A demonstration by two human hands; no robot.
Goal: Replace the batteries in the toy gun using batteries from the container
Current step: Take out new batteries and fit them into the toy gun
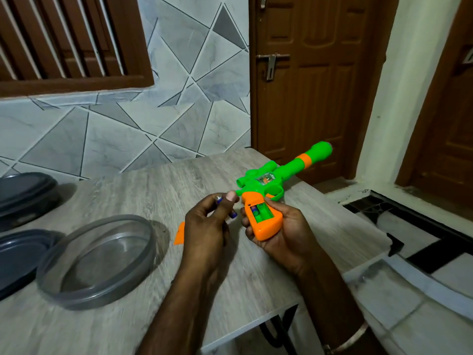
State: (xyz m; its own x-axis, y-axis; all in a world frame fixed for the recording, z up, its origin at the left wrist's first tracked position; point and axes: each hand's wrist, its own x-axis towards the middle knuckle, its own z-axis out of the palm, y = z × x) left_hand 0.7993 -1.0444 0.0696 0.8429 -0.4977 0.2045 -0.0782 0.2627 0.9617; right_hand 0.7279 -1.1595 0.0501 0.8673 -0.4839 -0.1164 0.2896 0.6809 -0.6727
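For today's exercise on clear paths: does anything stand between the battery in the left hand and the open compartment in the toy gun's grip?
Nothing visible does. The left hand holds the battery just beside the open compartment of the toy gun, gripped by the right hand. A seated battery fills one slot; the other looks free.

Your left hand [204,226], just left of the toy gun [266,185], is blurred and covers most of the held battery [233,214]; only its ends show. The orange cover [179,234], further left of the gun, is half hidden behind that hand. Seated battery [254,210] in the gun's grip: markings too small to read. Far left of the gun, the upper dark lid [23,198] and lower dark lid [15,257] are cut off by the frame edge.
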